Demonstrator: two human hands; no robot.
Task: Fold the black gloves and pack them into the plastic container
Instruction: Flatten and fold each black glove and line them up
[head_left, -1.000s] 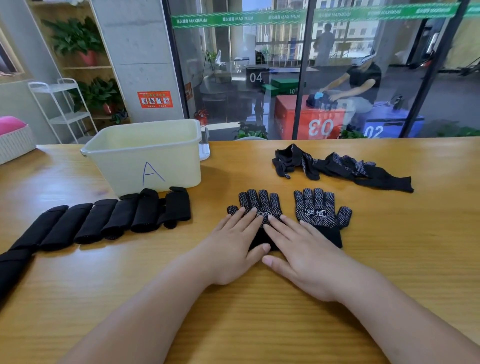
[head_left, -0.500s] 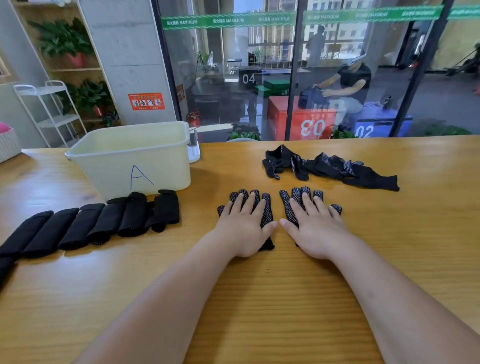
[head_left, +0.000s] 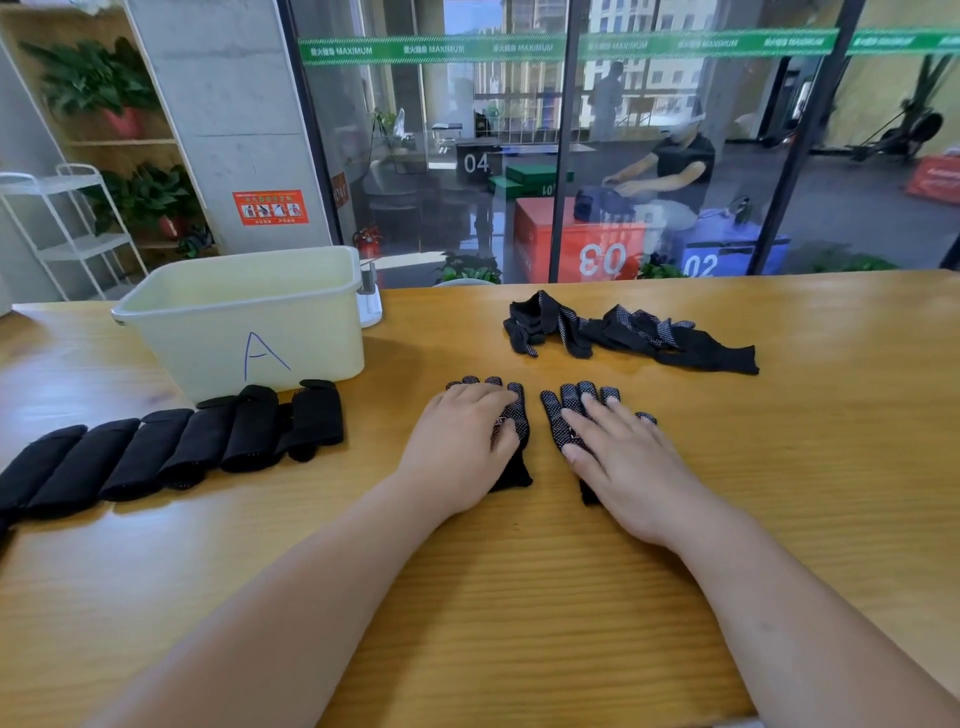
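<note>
Left hand (head_left: 462, 441) flat, fingers straight, pressing left glove (head_left: 514, 415) on table (head_left: 519, 597). Right hand (head_left: 623, 457) flat on right glove (head_left: 558, 421). Gloves side by side, apart. Container (head_left: 249, 322) far left; folded gloves (head_left: 171, 447) in front of it; loose pile (head_left: 628, 338) behind.

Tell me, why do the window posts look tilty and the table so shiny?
Head view: the wide-angle lens makes the glass wall's posts lean apart toward the top; daylight leaves a pale sheen on the table near the plastic container; the left hand, the right hand and the gloves under them look sharp, with soft shadows.
</note>
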